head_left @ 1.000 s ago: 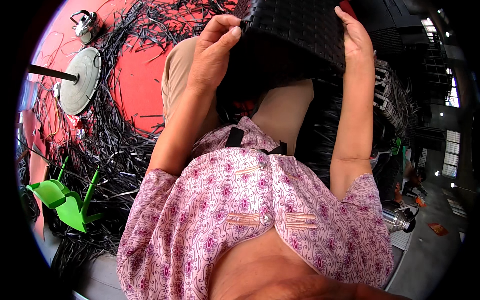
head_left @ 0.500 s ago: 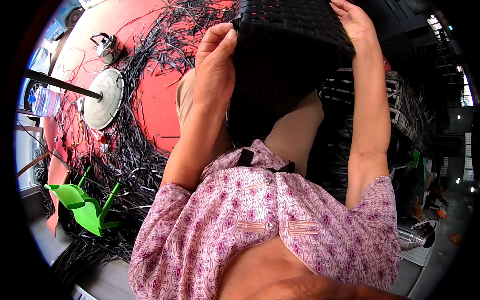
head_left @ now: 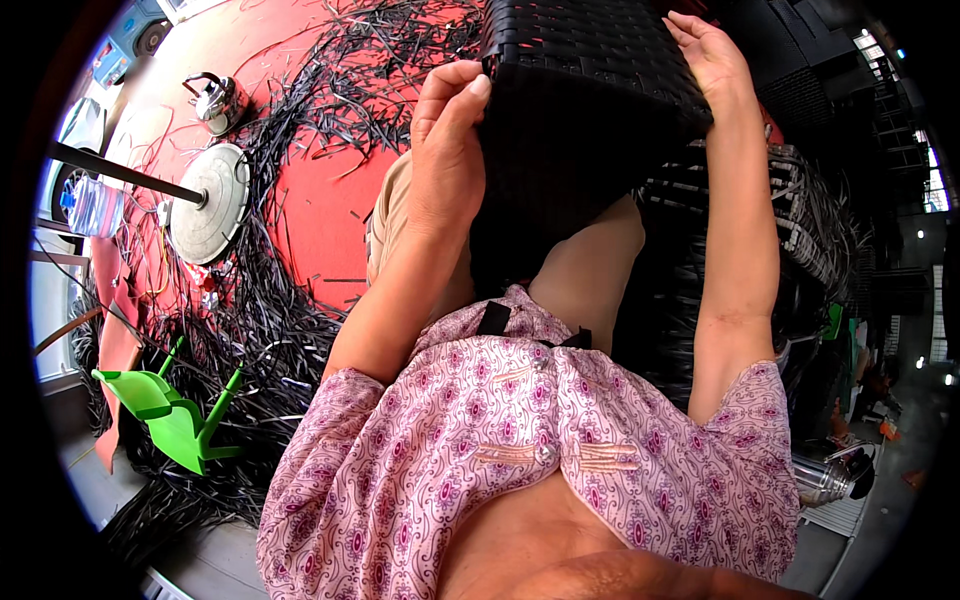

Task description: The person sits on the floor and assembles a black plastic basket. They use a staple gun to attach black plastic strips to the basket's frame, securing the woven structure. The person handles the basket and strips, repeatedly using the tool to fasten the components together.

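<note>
A box-shaped basket of black woven strips point(head_left: 600, 45) stands over my thighs at the top of the view. Its upper part runs out of the picture, and its near side is lost in deep shadow. My left hand point(head_left: 452, 125) pinches the left corner edge between thumb and fingers. Along the basket's right edge lies my right hand point(head_left: 715, 60), its fingers stretched toward the far side. The right thumb is hidden.
Loose black strips point(head_left: 270, 330) cover much of the red floor point(head_left: 325, 220) at left. A kettle point(head_left: 218, 105), a pole's round base point(head_left: 208, 200) and a green plastic piece point(head_left: 170, 420) are there. More woven work point(head_left: 800, 215) sits in shadow at right.
My left hand and the basket's left corner have shifted a little to the right and downward. The right hand has barely moved and stays along the right edge.
</note>
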Demonstrator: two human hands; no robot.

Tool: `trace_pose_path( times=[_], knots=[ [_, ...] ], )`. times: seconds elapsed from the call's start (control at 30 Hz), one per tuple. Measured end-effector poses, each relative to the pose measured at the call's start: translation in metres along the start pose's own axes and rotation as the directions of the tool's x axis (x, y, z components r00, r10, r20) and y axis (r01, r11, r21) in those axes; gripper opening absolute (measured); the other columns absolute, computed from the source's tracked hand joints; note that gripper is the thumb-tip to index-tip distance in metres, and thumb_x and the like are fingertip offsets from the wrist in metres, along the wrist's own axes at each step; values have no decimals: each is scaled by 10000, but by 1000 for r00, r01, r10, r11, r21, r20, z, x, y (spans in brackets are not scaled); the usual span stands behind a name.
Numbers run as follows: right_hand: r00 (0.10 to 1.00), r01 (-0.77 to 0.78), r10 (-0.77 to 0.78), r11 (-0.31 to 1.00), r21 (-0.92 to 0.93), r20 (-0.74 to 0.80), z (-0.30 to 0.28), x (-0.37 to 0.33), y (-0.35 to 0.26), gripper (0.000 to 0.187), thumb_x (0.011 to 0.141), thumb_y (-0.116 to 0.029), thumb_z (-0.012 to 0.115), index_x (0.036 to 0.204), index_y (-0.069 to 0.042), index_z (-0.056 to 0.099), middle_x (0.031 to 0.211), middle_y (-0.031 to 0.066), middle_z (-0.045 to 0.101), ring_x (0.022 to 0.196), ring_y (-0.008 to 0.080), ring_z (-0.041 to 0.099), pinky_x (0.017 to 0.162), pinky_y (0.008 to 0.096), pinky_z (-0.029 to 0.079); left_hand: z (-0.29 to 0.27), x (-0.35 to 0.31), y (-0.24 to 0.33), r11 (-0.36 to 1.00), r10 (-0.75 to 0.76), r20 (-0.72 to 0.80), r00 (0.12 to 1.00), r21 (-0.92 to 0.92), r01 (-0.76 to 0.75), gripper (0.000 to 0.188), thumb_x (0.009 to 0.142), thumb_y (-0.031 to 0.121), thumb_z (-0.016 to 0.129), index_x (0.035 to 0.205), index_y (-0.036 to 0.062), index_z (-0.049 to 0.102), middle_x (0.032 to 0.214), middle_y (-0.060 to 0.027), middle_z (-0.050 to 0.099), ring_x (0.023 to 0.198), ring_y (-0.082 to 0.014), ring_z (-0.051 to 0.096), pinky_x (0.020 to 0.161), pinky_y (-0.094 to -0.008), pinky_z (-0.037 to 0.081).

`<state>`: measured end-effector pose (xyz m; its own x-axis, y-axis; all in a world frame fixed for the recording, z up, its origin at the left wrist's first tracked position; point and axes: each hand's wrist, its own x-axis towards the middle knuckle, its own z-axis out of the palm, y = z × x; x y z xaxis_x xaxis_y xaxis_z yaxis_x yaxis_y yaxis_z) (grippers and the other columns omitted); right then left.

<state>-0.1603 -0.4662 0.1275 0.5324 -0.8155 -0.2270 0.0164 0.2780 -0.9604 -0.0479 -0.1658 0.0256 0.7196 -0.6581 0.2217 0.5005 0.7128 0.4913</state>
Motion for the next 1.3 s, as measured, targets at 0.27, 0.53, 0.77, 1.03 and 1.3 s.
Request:
trace_pose_path(
  times=[0.27, 0.53, 0.77, 1.03, 1.3],
  knots=[
    [984, -114, 91, 983, 146, 154, -10, -1, 6, 199, 899, -160, 572, 988, 12, 617, 976, 151, 682, 880, 304, 636, 852, 406, 522, 11, -2, -5, 975, 130, -38, 991, 187, -121, 255, 831, 37, 730, 1029, 82, 576, 859, 56, 508, 779, -27, 482, 772, -177, 420],
    [980, -104, 70, 979, 174, 187, -25, 8, 13, 191, 887, -164, 559, 934, 7, 629, 928, 147, 689, 840, 319, 639, 831, 418, 520, 16, -8, -6, 907, 258, -20, 966, 349, -235, 319, 805, 11, 757, 1045, 71, 555, 878, 38, 500, 755, -29, 473, 693, -166, 433],
    [978, -66, 43, 992, 108, 204, -28, 11, 15, 234, 891, -176, 543, 967, 22, 642, 936, 143, 693, 856, 309, 645, 833, 425, 519, 18, -8, -10, 828, 337, -24, 941, 483, -285, 382, 775, 49, 798, 1060, 59, 543, 896, 19, 500, 718, -36, 471, 661, -164, 431],
    [976, -66, 28, 984, 167, 216, -25, 16, 19, 249, 889, -169, 522, 969, 32, 645, 955, 147, 697, 883, 312, 643, 847, 426, 514, 24, -7, -15, 733, 424, -20, 905, 595, -331, 447, 732, 77, 840, 1063, 47, 541, 870, 15, 506, 685, -42, 456, 624, -170, 419],
    [989, -54, 21, 974, 222, 147, -47, 51, 31, 192, 830, -167, 596, 905, 6, 632, 881, 133, 660, 845, 312, 588, 813, 475, 480, 29, -4, -18, 729, 416, -19, 909, 604, -322, 488, 706, 55, 861, 1070, 46, 536, 892, 18, 479, 730, -44, 441, 649, -161, 403]
  ],
)
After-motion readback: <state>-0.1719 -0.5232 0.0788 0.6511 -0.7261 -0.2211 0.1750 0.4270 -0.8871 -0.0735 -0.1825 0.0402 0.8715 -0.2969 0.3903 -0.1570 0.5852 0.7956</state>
